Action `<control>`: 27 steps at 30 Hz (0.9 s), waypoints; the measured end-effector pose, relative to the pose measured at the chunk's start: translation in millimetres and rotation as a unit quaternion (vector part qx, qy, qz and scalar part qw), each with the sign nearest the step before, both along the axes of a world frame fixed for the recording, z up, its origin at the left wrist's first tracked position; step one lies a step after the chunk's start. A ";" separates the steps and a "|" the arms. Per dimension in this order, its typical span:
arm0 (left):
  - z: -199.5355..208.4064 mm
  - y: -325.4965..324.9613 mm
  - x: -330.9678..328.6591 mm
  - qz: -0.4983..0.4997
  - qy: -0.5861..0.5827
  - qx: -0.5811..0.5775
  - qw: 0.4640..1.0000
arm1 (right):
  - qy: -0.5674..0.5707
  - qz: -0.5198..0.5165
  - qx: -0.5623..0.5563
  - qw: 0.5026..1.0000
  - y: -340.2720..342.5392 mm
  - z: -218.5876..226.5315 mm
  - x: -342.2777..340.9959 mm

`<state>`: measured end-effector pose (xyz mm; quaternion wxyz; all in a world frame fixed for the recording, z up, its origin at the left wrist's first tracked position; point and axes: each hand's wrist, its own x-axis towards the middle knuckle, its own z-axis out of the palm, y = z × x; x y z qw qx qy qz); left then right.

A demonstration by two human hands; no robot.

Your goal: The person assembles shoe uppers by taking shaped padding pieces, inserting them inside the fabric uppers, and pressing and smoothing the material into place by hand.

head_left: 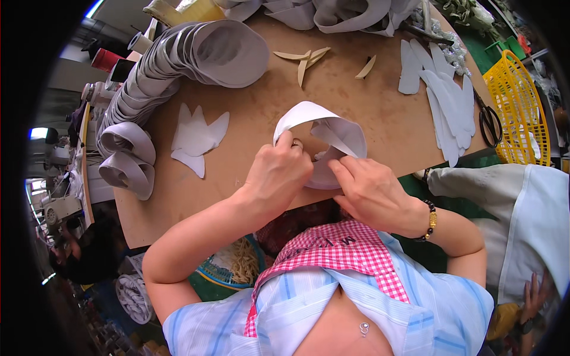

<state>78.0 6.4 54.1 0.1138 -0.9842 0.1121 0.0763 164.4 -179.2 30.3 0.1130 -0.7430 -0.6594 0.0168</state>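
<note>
Near the front edge of the table, my two hands hold a white piece bent into an open loop (341, 132), which looks like a shoe upper. My left hand (279, 172) grips its left rim, fingers curled in and a ring on one of them. At the lower right side, my right hand (375, 193) pinches the edge between thumb and fingers. Part of the loop's lower side is hidden behind the hands. Left of them lie several flat white cut pieces (199, 135). Beyond the loop are thin cream curved strips (304, 62).
A long curved stack of nested pale uppers (231, 53) lines the brown table's (249, 113) left side. More sit at the far edge. Flat pale pieces (448, 107) and black scissors (490, 126) lie right, beside a yellow basket (522, 113). Another person's leg (475, 184) is close on the right.
</note>
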 end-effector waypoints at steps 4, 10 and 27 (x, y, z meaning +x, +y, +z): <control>-6.5 -3.9 -9.9 0.054 -0.045 -0.023 0.997 | 0.105 -0.058 0.157 0.980 20.8 -18.9 -14.0; -17.2 -4.8 -19.7 0.099 -0.129 -0.025 0.986 | 0.043 -0.031 0.215 0.975 25.4 -48.7 -9.5; -3.5 1.6 -27.2 -0.013 -0.162 0.168 0.972 | -0.055 0.029 0.074 0.995 38.3 -42.1 -27.4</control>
